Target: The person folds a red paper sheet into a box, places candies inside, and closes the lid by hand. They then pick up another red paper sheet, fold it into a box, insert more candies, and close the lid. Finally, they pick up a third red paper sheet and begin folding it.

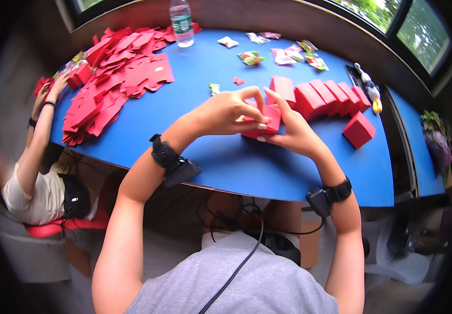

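Note:
Between my two hands is a small red box (273, 121), low over the blue table (210, 162). My left hand (232, 112) comes from the left, its fingers bent and pressed at the top and near side of the box. My right hand (295, 128) grips the box from the right, with the thumb below and a finger along the far side. Just beyond my right hand stands another red box (283, 90). A row of several red boxes (310, 99) leans to the right of it, and a single red box (359, 130) sits nearer the right edge.
Flat red pieces (116, 78) are heaped at the left. A water bottle (182, 23) stands at the back, near scattered wrapped candies (251, 58). A small toy figure (370, 89) lies at the right edge. Another person's hands (53, 89) hold red boxes at the far left.

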A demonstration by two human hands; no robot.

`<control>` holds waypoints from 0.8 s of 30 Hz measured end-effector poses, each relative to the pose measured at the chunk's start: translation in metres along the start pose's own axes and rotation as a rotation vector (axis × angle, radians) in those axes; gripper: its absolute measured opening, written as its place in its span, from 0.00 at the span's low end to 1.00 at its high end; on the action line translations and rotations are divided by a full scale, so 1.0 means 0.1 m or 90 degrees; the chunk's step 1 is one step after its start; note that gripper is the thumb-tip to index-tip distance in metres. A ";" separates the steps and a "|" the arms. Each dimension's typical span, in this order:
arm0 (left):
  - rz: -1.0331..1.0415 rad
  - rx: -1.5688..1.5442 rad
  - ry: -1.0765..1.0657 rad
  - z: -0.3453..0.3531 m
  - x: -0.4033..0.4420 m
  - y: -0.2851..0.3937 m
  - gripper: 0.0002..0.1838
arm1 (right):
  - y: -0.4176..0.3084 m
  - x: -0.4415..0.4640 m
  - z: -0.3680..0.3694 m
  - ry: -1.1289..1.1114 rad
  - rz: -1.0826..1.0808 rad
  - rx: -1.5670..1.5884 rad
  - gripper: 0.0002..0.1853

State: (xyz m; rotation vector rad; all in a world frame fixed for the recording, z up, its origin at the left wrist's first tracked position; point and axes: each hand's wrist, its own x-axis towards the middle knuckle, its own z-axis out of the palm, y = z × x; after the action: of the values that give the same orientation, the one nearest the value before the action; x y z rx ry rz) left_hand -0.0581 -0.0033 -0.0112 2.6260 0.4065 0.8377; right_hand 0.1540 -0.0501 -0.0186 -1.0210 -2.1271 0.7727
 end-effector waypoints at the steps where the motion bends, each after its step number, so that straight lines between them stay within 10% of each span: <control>1: -0.005 -0.022 -0.011 -0.03 -0.01 0.00 0.08 | 0.00 0.00 -0.02 0.010 -0.039 -0.067 0.45; 9: -0.090 0.090 0.113 -0.38 -0.09 -0.31 0.13 | -0.14 -0.05 -0.12 0.069 -0.009 -0.249 0.26; 17: -0.875 0.582 0.427 -1.23 -1.31 -1.51 0.22 | -0.20 -0.07 -0.15 0.150 0.029 -0.426 0.25; 21: -0.926 0.625 0.611 -1.29 -1.70 -1.63 0.14 | -0.19 -0.09 -0.15 0.157 0.057 -0.446 0.26; 24: -1.020 0.569 0.432 -1.32 -1.75 -1.74 0.20 | -0.22 -0.08 -0.16 0.164 0.065 -0.449 0.26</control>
State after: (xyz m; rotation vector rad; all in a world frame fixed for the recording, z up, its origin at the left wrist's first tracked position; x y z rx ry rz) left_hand -0.3024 0.1196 -0.0692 1.3464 2.9188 0.8609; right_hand 0.1604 -0.0648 0.0043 -1.4960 -2.1588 -0.1046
